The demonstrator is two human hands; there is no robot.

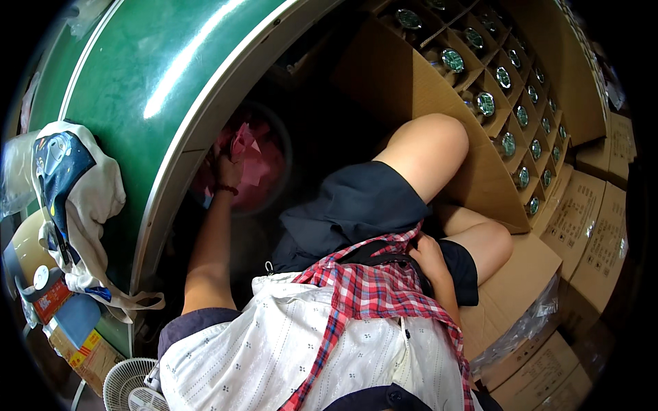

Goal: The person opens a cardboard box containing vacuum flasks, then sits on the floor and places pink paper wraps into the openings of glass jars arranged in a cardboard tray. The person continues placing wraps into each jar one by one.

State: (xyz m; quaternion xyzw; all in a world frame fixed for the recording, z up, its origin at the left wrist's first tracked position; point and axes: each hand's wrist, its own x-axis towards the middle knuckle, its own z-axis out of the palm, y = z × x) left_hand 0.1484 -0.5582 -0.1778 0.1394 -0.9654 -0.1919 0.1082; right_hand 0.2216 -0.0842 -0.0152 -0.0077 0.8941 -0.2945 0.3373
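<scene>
My left hand (229,171), with a dark red bracelet at the wrist, reaches under the green table into a round tub (286,147). The tub is full of loose pink paper pieces (255,171). The fingers are closed around some of the paper, part of which sticks up above the hand; the shade there blurs the detail. My right hand (430,259) rests on my lap at the edge of a red plaid apron (373,291), beside a black fabric piece. Its fingertips are tucked out of sight, so its grip is hidden.
A divided cardboard box (428,92) holding several glass jars stands tilted on the right. Closed cartons (582,219) are stacked beyond it. The green table (137,137) has a pale raised edge. A white cloth bag (103,198) hangs there, above a white fan (130,383).
</scene>
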